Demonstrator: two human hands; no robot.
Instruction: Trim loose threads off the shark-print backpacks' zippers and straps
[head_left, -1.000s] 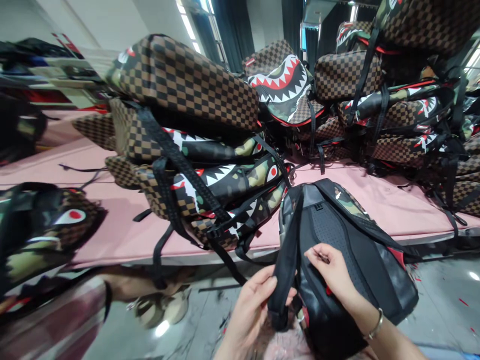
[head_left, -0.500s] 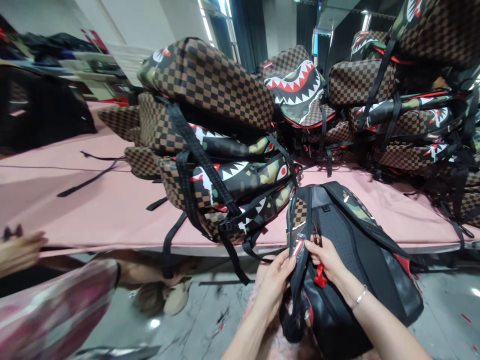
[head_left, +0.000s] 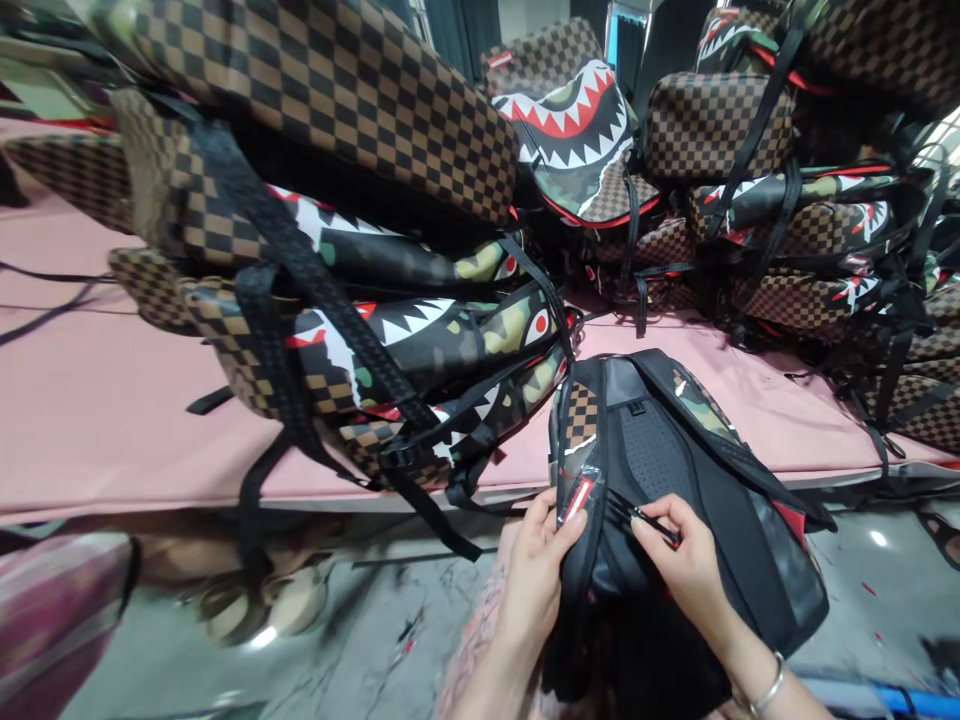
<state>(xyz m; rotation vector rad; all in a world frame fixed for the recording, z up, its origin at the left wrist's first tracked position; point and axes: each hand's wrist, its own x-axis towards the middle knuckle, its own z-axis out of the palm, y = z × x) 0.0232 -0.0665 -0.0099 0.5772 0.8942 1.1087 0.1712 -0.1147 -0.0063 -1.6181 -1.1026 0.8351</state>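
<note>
A black backpack point(head_left: 667, 470) with checkered and camouflage sides leans against the table edge, its padded back towards me. My left hand point(head_left: 536, 560) pinches its left shoulder strap point(head_left: 583, 550) beside a red-and-white label point(head_left: 580, 498) under clear plastic. In my right hand point(head_left: 686, 550) are small dark thread snips point(head_left: 656, 525), held between thumb and fingers. Their thin points reach left, close to the strap; whether they touch it I cannot tell.
Stacked checkered backpacks with shark-mouth prints point(head_left: 405, 330) stand left on the pink table point(head_left: 90, 420). More bags point(head_left: 720, 130) are piled behind and to the right, straps dangling. Another person's sleeve point(head_left: 60, 610) and a pair of shoes point(head_left: 262, 600) are at lower left.
My view has shifted nearer, and the stacked bags look larger. The thread snips have turned from pointing up to pointing left at the strap. The red piece hanging below my right hand is no longer visible.
</note>
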